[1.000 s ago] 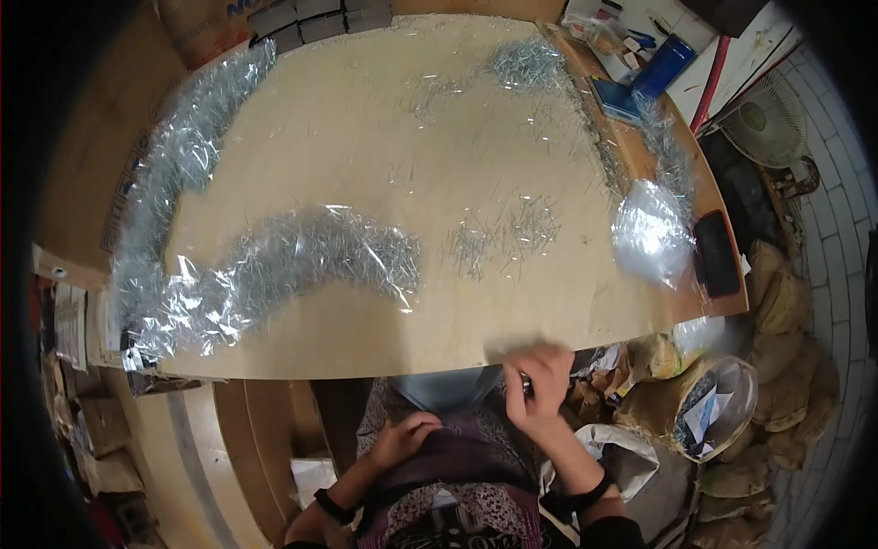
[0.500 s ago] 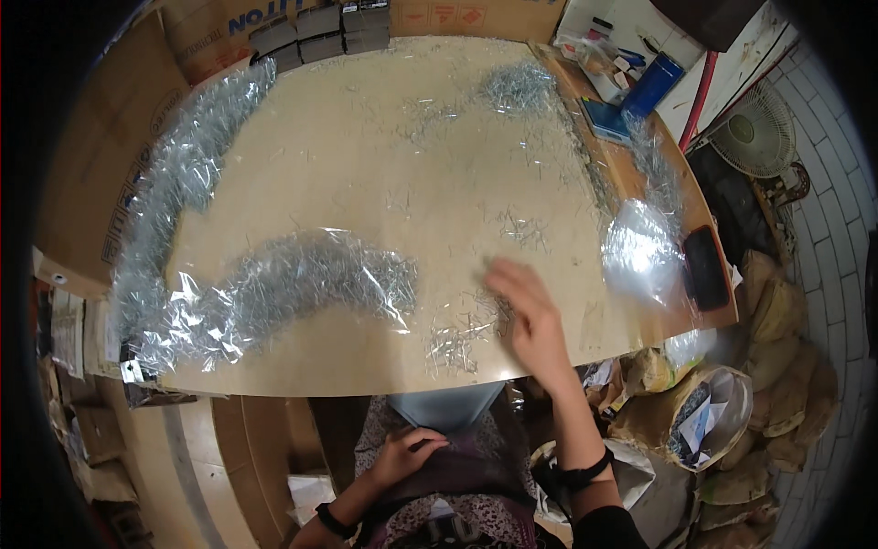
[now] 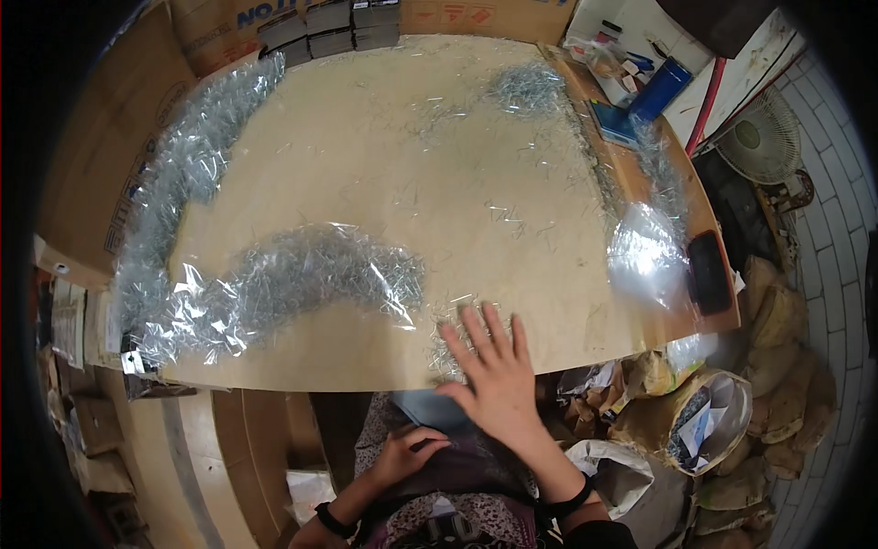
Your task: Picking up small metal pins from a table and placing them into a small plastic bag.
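My right hand [image 3: 498, 380] is palm down at the table's near edge, fingers spread, over a small heap of thin metal pins [image 3: 445, 352]. Part of the heap is hidden under the fingers. Below the edge, my left hand [image 3: 407, 455] is closed in a pinch at the side of a bluish see-through plastic bag [image 3: 428, 410] in my lap. Its opening faces the table edge, and my right hand covers part of it. To the left, long clear plastic packets [image 3: 311, 274] full of pins lie in a curve on the wooden table [image 3: 302, 174].
Another pile of pins [image 3: 528, 87] lies at the far right, with loose pins scattered between. On the right ledge are a clear plastic bag [image 3: 645, 252], a black phone [image 3: 709, 272] and a blue cylinder [image 3: 660, 89]. Sacks [image 3: 681, 416] stand on the floor at right; dark boxes [image 3: 329, 29] are stacked behind.
My right hand has swept toward me and slightly left, from the tabletop to the near edge, its fingers now spread. Pins near the edge have shifted. My left hand stays at the bag.
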`<state>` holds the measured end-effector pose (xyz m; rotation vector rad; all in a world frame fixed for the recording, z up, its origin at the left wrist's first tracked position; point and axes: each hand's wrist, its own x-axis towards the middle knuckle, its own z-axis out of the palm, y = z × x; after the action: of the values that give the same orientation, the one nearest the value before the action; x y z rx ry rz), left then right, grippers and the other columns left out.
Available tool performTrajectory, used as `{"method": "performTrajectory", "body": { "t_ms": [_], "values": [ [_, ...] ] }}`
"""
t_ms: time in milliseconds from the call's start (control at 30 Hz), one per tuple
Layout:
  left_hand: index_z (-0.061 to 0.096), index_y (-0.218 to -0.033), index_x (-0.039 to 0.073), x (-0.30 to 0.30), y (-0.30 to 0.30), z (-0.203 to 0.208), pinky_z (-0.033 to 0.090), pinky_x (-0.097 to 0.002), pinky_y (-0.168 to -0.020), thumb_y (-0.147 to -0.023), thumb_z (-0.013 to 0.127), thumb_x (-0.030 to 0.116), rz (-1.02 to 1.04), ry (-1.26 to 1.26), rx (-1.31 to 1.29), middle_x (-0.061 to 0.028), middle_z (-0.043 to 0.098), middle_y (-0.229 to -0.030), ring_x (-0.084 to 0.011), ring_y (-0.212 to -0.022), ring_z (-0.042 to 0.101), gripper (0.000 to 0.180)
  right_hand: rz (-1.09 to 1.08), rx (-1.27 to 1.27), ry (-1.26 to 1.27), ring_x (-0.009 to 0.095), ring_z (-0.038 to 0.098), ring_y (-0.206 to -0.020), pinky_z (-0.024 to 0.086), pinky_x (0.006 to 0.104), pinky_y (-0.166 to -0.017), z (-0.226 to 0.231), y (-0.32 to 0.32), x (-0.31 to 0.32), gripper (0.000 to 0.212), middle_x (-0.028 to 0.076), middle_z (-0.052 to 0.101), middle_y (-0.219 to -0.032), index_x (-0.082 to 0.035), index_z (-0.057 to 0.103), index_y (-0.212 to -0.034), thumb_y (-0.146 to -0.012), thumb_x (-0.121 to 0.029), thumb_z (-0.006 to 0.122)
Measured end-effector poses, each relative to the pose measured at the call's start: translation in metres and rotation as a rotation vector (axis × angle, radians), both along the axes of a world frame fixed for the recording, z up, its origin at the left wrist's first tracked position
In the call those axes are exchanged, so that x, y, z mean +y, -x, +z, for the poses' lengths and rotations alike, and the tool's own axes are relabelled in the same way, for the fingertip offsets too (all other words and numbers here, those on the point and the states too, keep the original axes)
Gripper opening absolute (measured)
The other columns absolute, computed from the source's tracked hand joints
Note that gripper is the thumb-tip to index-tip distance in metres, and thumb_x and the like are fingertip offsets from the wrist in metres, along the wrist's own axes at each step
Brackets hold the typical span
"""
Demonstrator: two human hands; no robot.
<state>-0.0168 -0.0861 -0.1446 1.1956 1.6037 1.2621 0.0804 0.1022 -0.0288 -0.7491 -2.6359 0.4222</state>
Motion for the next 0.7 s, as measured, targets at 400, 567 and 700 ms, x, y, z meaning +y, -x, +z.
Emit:
{"method": "performTrajectory", "body": {
  "t_ms": [400, 567, 700],
  "values": [
    [0.072, -0.086, 0.008, -0.01, -0.005, 0.017, 0.053, -0.0311, -0.067, -0.074, 0.08, 0.007, -0.04, -0.064, 0.021, -0.0064, 0.069, -0.083, -0.019, -0.073, 0.065, 0.015, 0.097, 0.149, 0.035, 0.036, 0.03, -0.139, 0.023, 0.0537, -0.111, -0.021, -0.012, -0.017, 0.069, 0.015, 0.033, -0.151, -0.011, 0.043, -0.142, -0.085, -0.046, 0.058],
    [0.071, -0.087, 0.008, -0.004, -0.001, 0.018, 0.053, -0.0318, -0.067, -0.074, 0.079, 0.007, -0.034, 0.049, 0.192, -0.0072, 0.068, -0.083, -0.0203, -0.073, 0.065, 0.015, 0.012, -0.025, -0.053, 0.04, 0.03, -0.137, 0.023, 0.0542, -0.111, 0.0, 0.017, 0.005, 0.071, 0.018, 0.034, -0.148, -0.012, 0.043, -0.141, -0.083, -0.051, 0.057],
    [0.071, -0.086, 0.008, 0.0, -0.003, 0.027, 0.053, -0.0319, -0.068, -0.075, 0.078, 0.008, -0.019, 0.045, 0.195, -0.0079, 0.067, -0.084, -0.0214, -0.075, 0.066, 0.013, 0.19, -0.011, 0.0, 0.035, 0.036, -0.136, 0.031, 0.0495, -0.11, -0.006, 0.004, 0.0, 0.065, 0.012, 0.044, -0.143, -0.015, 0.052, -0.134, -0.081, -0.049, 0.06]
  ]
}}
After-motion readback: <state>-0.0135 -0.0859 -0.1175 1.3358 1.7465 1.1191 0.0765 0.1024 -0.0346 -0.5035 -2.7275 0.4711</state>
